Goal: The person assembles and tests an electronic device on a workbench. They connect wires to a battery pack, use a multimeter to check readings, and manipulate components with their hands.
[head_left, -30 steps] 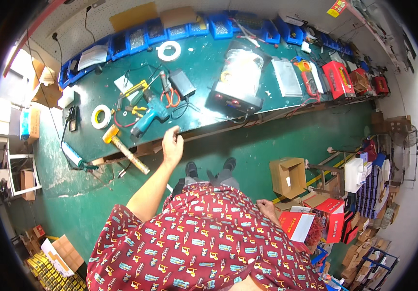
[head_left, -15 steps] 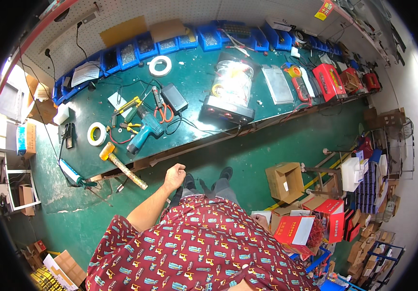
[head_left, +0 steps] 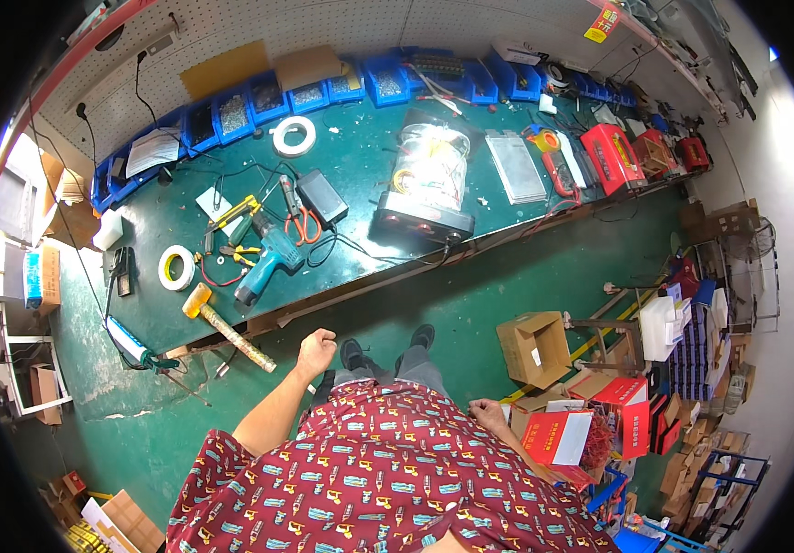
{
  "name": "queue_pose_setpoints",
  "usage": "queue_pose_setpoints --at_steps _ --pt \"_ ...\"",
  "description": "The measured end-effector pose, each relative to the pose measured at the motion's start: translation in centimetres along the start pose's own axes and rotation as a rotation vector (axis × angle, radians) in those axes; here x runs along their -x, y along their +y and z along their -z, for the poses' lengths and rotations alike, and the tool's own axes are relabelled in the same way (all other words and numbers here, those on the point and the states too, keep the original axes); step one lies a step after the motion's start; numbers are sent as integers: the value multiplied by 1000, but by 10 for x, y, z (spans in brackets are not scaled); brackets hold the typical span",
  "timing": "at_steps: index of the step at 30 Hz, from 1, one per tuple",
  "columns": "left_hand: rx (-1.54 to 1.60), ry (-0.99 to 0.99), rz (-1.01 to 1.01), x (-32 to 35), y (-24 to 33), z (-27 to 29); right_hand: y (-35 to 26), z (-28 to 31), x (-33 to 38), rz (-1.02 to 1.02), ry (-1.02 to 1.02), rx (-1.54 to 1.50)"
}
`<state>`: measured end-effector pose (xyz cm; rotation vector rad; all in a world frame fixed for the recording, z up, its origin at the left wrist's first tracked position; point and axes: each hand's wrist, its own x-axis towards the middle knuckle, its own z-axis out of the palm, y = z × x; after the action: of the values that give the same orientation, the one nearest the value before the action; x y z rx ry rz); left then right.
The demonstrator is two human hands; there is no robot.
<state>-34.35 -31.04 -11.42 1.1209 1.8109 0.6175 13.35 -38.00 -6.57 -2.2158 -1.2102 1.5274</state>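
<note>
My left hand [head_left: 318,350] is closed in a loose fist over the floor in front of the bench, with nothing showing in it. Lower right, beside my shirt, my right hand [head_left: 487,413] hangs with its fingers curled, close to an open red carton [head_left: 558,437]. Neither hand touches anything on the bench. Nearest to my left hand lies a yellow-headed mallet [head_left: 239,339], its wrapped handle jutting past the bench edge. Beyond it are a teal cordless drill [head_left: 270,265], yellow-handled pliers [head_left: 246,251] and orange-handled scissors [head_left: 304,226]. A clear cylindrical device with a black base [head_left: 426,219] stands mid-bench.
The green workbench [head_left: 360,267] runs across ahead, with blue parts bins [head_left: 234,118] along its back. Tape rolls [head_left: 294,136], a black power adapter [head_left: 322,197] and red boxes [head_left: 612,158] sit on it. An open cardboard box [head_left: 533,350] and a loaded cart [head_left: 683,332] stand at right.
The bench and its contents have shifted slightly left in view. My right hand shows more fully beside my shirt. My left hand stays in a fist, a little further left.
</note>
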Motion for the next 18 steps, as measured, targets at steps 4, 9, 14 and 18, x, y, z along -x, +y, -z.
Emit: queue_pose_setpoints --at_steps 4,9,14,18 --pt "13 -28 30 5 7 4 0 -2 -1 4 -19 -11" --pt "-11 -34 14 1 -2 6 4 -3 -9 11 -47 -135" --pt "-13 -49 25 0 -3 7 -18 -2 -3 -29 -16 -100" --pt "-20 -62 10 -1 1 3 -9 4 -6 -9 -38 -62"
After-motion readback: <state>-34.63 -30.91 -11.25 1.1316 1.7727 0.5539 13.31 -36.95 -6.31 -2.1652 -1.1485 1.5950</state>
